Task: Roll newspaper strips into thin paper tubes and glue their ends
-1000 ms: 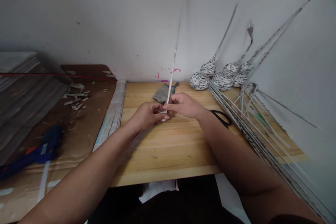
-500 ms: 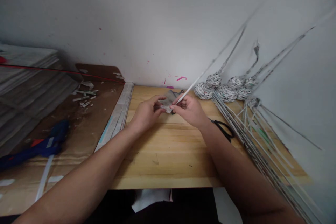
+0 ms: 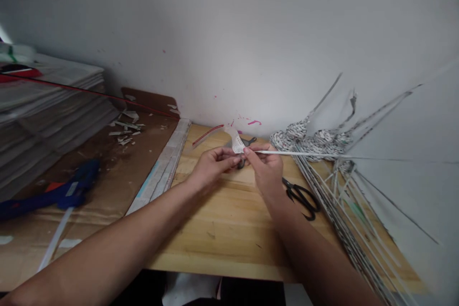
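Observation:
My left hand pinches the lower end of a newspaper strip, which curls up and to the left, showing a red edge. Beside it, my right hand is closed where the strip passes into a thin, tightly rolled white paper tube. The tube runs level to the right, turning grey and faint towards the wall. My hands are close together, just above the wooden board. Behind them lies a dark metal tool, partly covered by the paper and fingers.
Black-handled scissors lie right of my right forearm. Woven paper balls with long tails sit against the wall, near a bundle of paper tubes. Leftward are newspaper strips, a blue glue gun, paper scraps and stacked newspapers.
The paper tube has swung down from a steep slant to nearly level. The strip now curls up above my left hand. My view has shifted slightly, uncovering more of the scissors.

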The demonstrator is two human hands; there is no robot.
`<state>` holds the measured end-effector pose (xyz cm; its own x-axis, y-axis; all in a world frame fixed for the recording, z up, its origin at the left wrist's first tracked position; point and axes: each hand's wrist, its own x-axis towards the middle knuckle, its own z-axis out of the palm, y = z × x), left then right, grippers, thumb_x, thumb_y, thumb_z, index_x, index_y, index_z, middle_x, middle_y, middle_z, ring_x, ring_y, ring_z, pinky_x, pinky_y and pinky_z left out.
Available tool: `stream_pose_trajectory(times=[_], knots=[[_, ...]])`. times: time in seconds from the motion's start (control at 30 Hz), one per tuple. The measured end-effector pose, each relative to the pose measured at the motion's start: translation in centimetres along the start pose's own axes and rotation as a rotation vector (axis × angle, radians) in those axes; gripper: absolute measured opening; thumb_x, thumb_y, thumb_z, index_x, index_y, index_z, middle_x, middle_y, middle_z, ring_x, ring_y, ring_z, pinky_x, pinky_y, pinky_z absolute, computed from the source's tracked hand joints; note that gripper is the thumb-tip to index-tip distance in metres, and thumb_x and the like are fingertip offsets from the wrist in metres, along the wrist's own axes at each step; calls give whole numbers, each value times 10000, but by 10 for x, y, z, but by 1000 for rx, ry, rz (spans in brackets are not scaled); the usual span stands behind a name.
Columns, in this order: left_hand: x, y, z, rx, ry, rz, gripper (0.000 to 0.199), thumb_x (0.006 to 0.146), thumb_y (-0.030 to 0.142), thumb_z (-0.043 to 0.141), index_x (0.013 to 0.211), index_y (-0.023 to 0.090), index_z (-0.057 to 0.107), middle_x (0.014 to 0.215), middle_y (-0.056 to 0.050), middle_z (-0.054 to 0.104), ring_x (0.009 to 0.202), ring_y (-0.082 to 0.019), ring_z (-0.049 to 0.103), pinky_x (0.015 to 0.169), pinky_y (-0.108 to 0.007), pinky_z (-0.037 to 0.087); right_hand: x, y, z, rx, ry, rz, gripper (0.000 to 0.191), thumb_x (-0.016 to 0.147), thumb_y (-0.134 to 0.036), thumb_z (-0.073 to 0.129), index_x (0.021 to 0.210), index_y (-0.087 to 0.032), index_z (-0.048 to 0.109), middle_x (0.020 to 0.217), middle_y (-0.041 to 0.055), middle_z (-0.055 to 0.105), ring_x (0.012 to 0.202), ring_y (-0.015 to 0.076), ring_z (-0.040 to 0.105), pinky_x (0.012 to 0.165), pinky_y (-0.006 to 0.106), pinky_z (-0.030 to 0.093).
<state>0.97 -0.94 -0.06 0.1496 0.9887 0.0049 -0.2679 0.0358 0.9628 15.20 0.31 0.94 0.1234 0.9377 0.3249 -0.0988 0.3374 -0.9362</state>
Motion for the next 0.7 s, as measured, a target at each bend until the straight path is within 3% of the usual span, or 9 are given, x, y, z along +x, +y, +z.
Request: stream_pose_trajectory(times=[0.07, 0.17, 0.4, 0.53, 0.7], knots=[[2, 2, -1, -189, 18, -60, 292, 658, 315, 815, 867, 159, 685, 850, -36, 714, 736, -123, 639, 670, -240, 488, -4, 4, 3, 72, -8, 55, 217, 719, -293, 771, 789, -191, 594, 668, -4, 692, 574, 120, 625, 547, 241, 494], [1, 6, -1, -291, 21, -101, 280, 644, 316, 828, 796, 135, 677, 791, -31, 700, 704, -108, 630, 686, -236, 488, -9, 7, 8, 177, -30, 138, 214, 707, -274, 780, 777, -195, 594, 702, -1, 700, 609, 118, 633, 582, 246, 503], [1, 4, 0, -368, 49, -74, 285, 704, 388, 786, 786, 143, 665, 754, -21, 692, 667, -98, 618, 671, -233, 494, -13, 3, 16, 350, 42, 290, 236, 658, -232, 809, 762, -184, 603, 683, 4, 694, 626, 115, 635, 566, 229, 487], [-1, 3, 2, -353, -2, -77, 307, 665, 314, 820, 881, 139, 691, 816, -29, 701, 723, -112, 637, 715, -246, 493, -14, 4, 17, 378, 21, 298, 227, 653, -232, 810, 735, -181, 604, 650, -16, 663, 601, 100, 609, 563, 221, 485], [-2, 2, 2, -276, 58, -82, 287, 652, 314, 820, 840, 139, 691, 769, -22, 692, 685, -109, 621, 664, -233, 462, -17, 5, 19, 365, 25, 311, 258, 632, -228, 822, 725, -178, 587, 687, -3, 681, 611, 104, 616, 560, 226, 492]])
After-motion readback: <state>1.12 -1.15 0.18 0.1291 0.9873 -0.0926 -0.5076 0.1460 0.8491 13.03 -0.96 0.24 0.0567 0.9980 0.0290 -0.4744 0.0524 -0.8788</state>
